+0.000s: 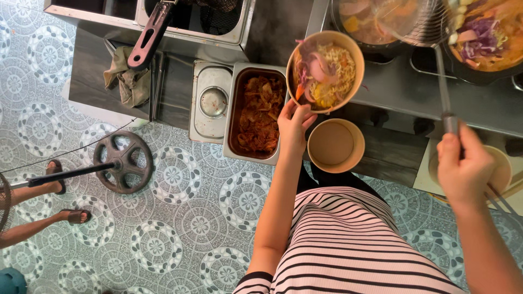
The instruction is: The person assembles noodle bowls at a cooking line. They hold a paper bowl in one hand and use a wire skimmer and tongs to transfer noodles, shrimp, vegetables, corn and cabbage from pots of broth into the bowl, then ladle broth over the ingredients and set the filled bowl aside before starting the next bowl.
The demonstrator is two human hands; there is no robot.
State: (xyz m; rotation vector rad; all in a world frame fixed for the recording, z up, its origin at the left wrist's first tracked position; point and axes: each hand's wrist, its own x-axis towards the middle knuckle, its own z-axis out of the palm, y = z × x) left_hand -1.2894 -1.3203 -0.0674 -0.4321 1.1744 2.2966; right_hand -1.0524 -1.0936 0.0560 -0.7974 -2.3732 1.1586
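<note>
Kraft-brown paper forms the noodle bowl [326,71] that the left hand [293,126] pinches by its near rim, fingers curled under the wall and thumb on the lip, holding it up in the air between the steel tray of red kimchi-like cabbage [256,113] and the stove. The right hand [462,166] is closed in a fist round the long metal handle of a wire skimmer [430,27], and thin chopsticks [498,198] appear to stick out below that fist. The skimmer's long axis runs from the fist away from the person, leaning slightly left, with its mesh basket pointing toward the two pots, one of pale broth [376,19] and one with purple cabbage [485,32]. The bowl's mouth faces up toward the camera, tilted a little. My judgement: a one-sided rim pinch on a full, soft paper bowl could let it fold or tip, spilling noodles onto the empty paper bowl [335,145] below or the tiled floor [180,218]. Hot broth dripping off the mesh could also land on the left wrist or the stove edge.
</note>
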